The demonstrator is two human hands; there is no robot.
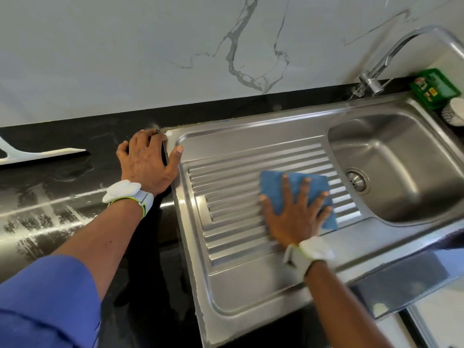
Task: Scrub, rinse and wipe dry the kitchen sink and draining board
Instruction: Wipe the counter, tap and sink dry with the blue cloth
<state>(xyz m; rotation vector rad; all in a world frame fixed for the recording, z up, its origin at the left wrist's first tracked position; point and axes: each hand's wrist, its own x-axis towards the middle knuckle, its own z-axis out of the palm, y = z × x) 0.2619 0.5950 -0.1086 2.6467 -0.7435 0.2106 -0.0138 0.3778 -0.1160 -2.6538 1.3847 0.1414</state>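
The right hand (295,217) is lying flat, fingers spread and straight, pressing a soft blue square cloth (272,188) onto the ribbed stainless-steel draining board (238,222), close to the edge of the rounded stainless-steel sink bowl (401,159). The left hand (148,164) is gripping nothing. It is bracing, fingers relaxed, on the far left corner of the board, where steel is meeting the glossy black stone surface (75,192).

The cloth is looking thin, light and limp, so it will likely bunch or slide on the smooth metal unless the palm is bearing down over its middle. A flat press suits it better than a pinch. The ridges are running toward the bowl, so strokes along them should be moving most freely.

Open room is lying across the near and left parts of the board. To the right, the bowl's drop-off is waiting. Behind it, the curved chrome tap (391,54) and a green packet (434,87) are crowding the far corner.
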